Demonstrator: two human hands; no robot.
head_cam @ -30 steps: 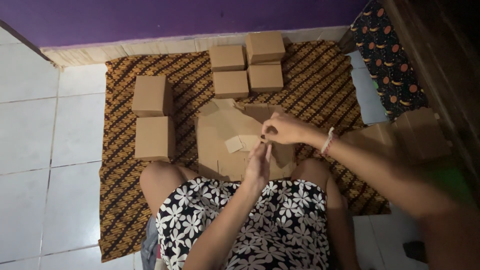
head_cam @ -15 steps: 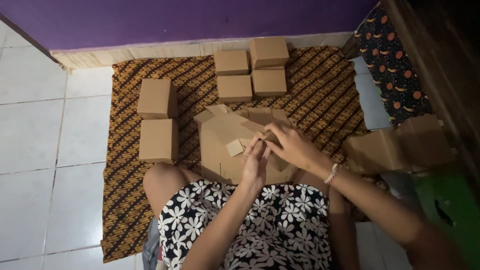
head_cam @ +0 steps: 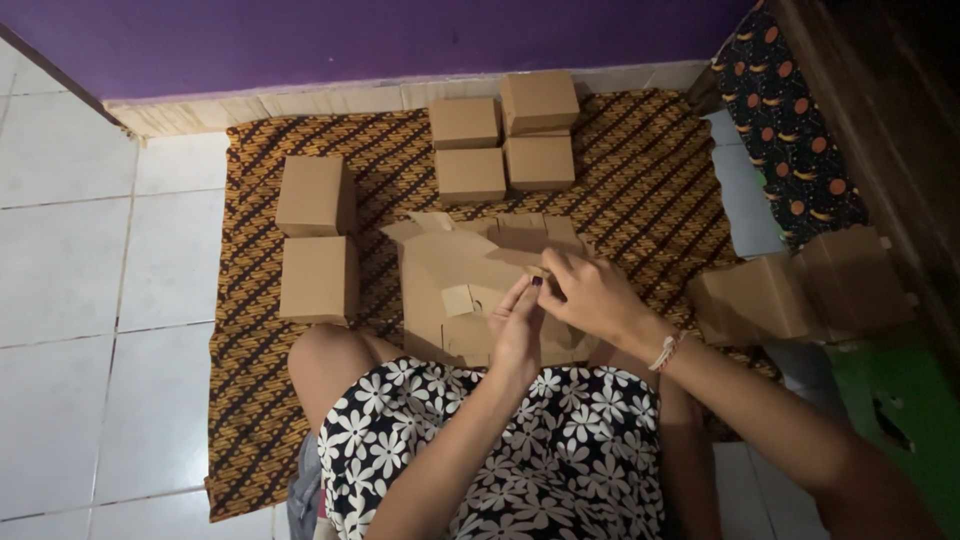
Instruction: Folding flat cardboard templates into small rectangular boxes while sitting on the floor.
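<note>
Both the left hand point(head_cam: 518, 325) and the right hand point(head_cam: 590, 295) pinch a flap of the flat cardboard box blank point(head_cam: 470, 285) lying over the knees, where uneven pressure could crease or tear it.

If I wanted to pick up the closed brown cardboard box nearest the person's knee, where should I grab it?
Probably from above, pinching the two opposite side walls of the closed brown cardboard box. It sits flat on the patterned brown mat, with its top face bare. A second box stands close behind it, so the left and right walls look easiest to reach.
</note>
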